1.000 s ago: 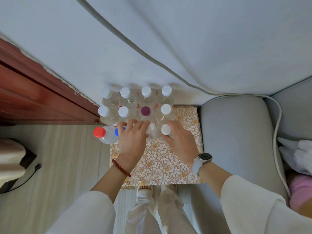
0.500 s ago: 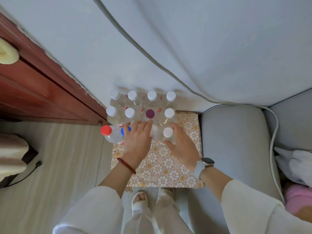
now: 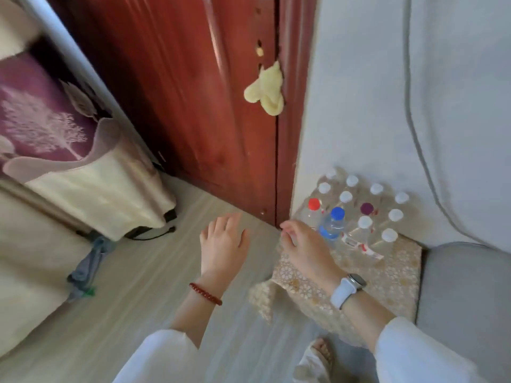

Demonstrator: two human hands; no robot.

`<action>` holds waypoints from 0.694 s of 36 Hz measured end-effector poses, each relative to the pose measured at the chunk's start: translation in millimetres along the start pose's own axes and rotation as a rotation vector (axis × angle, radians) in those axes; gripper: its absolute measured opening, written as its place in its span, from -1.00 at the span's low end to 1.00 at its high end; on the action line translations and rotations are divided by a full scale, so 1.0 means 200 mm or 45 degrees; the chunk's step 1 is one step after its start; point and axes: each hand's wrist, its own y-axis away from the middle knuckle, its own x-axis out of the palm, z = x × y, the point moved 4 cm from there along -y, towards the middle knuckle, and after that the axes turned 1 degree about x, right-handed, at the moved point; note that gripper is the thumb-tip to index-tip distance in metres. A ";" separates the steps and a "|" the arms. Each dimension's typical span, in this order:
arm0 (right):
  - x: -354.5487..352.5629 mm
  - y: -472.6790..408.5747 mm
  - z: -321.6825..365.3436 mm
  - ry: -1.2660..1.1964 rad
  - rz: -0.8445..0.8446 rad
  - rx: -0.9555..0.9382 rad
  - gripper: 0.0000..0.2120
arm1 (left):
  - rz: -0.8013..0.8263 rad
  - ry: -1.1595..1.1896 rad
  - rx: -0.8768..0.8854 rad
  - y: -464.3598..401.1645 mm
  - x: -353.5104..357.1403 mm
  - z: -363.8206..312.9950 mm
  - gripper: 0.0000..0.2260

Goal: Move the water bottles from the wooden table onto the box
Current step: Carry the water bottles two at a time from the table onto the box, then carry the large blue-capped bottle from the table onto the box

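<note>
Clear water bottles (image 3: 359, 214) stand upright, clustered in rows on the patterned box (image 3: 398, 261) top, at its far end. Caps mostly white; one red, one blue, one purple.

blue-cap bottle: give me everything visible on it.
The blue-cap bottle is clear plastic with a blue screw cap and a blue label band low on its body; whether it holds water I cannot tell. It stands upright at the near left of the bottle cluster on the patterned box, beside the red-cap bottle. The right hand is just in front of it; contact is unclear.
</note>
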 end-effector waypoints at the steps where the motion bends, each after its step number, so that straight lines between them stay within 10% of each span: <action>1: 0.09 0.04 0.13 -0.008 0.049 -0.040 -0.77 | -0.045 -0.004 -0.035 0.08 -0.10 0.12 -0.69; 12: 1.40 0.91 1.68 -0.068 0.691 -0.665 -0.73 | -0.548 -0.105 -0.759 1.60 -1.29 1.54 -0.74; 25: 2.73 2.54 2.86 0.228 1.594 -1.457 -0.73 | -0.967 -0.202 -1.850 3.66 -1.82 2.34 -0.67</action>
